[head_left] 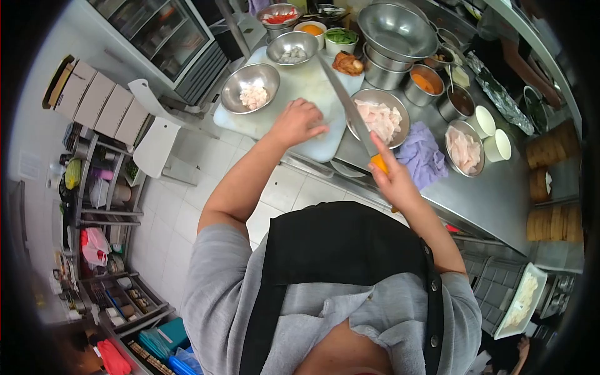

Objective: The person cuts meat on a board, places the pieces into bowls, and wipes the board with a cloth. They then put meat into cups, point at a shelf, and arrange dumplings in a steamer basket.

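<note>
My right hand (395, 180) grips a large knife (347, 107) by its orange handle, the long blade pointing up and away over the right side of the white cutting board (325, 145). Over the board's near part, my left hand (296, 122) holds nothing, its fingers loosely apart. Beyond it are a metal bowl with small pale diced pieces (254, 97) and another with greyish pieces (292, 56). A browned piece of meat (347, 64) lies at the board's far right. Beside the blade sits a bowl of pale raw meat slices (379, 119).
A purple cloth (422, 155) lies right of my knife hand, beside a second bowl of pale slices (464, 149). Stacked metal bowls (397, 31), sauce pots (426, 81) and white cups (497, 146) crowd the steel counter. A white chair (156, 144) stands left.
</note>
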A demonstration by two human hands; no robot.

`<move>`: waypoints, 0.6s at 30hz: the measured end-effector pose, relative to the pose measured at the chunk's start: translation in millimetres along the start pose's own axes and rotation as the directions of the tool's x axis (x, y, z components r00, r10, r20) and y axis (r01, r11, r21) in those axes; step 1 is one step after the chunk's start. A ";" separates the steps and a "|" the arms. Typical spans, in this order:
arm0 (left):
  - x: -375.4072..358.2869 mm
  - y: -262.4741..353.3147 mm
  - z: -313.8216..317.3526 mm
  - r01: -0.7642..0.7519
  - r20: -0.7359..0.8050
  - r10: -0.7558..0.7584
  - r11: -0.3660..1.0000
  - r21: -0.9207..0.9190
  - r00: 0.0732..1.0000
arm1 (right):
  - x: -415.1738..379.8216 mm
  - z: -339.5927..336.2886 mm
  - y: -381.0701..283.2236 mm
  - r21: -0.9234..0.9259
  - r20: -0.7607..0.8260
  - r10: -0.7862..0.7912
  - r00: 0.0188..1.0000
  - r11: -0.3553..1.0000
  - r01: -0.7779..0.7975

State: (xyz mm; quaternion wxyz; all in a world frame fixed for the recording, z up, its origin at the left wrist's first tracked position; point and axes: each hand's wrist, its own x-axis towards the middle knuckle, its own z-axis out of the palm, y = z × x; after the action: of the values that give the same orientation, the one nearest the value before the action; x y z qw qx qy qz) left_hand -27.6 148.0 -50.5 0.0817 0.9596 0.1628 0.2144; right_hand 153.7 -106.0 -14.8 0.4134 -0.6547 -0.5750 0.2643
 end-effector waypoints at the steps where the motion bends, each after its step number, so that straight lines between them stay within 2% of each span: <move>1: 11.9 7.9 3.5 -0.026 -0.017 0.026 0.999 -0.047 1.000 | -0.6 -3.7 -4.6 0.005 -0.062 -0.042 0.997 0.999 0.042; 2: 29.2 17.5 11.2 -0.050 -0.036 0.047 0.994 -0.094 0.998 | -1.2 -7.6 -10.3 0.006 -0.119 -0.085 0.989 0.996 0.086; 3: 45.2 26.5 20.3 -0.072 -0.057 0.064 0.988 -0.139 0.996 | -2.5 -13.1 -19.8 0.064 -0.096 0.025 0.995 0.998 -0.018; 4: 58.4 34.3 33.4 -0.050 0.007 0.051 0.996 -0.077 0.999 | -4.0 -19.2 -31.1 0.119 -0.066 0.132 0.989 0.985 -0.123; 6: 81.3 46.0 63.2 -0.021 0.124 0.014 0.998 0.056 0.992 | -6.1 -19.7 -28.7 0.115 -0.097 0.078 0.992 0.991 -0.067; 9: 101.8 59.0 78.4 0.047 0.174 -0.106 0.948 0.314 0.979 | -10.5 -20.1 -27.9 0.034 -0.158 -0.074 0.985 0.996 0.080; 12: 113.2 61.5 58.4 0.201 0.264 -0.244 0.963 0.178 0.933 | -19.7 -22.0 -27.8 0.029 -0.159 -0.072 0.985 0.997 0.077; 14: 118.0 43.8 52.4 0.292 0.272 -0.269 0.955 -0.047 0.924 | -26.7 -24.3 -34.2 0.167 -0.129 0.089 0.988 0.984 -0.067; 15: 117.3 35.5 47.9 0.334 0.276 -0.283 0.929 -0.160 0.919 | -28.4 -25.3 -35.0 0.188 -0.123 0.113 0.986 0.978 -0.089; 16: 113.6 34.7 31.8 0.414 0.321 -0.310 0.845 -0.338 0.895 | -30.2 -26.2 -35.8 0.208 -0.118 0.137 0.984 0.972 -0.110; 18: 101.3 29.6 -4.5 0.540 0.423 -0.337 0.559 -0.629 0.841 | -31.8 -25.4 -34.9 0.186 -0.121 0.110 0.987 0.979 -0.086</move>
State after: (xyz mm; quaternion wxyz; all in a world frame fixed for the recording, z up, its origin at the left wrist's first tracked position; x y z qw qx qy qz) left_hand 65.2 155.9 -0.7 0.5266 0.7925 0.2878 0.1084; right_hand 149.6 -143.0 23.7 0.4940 -0.6580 -0.4876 0.2920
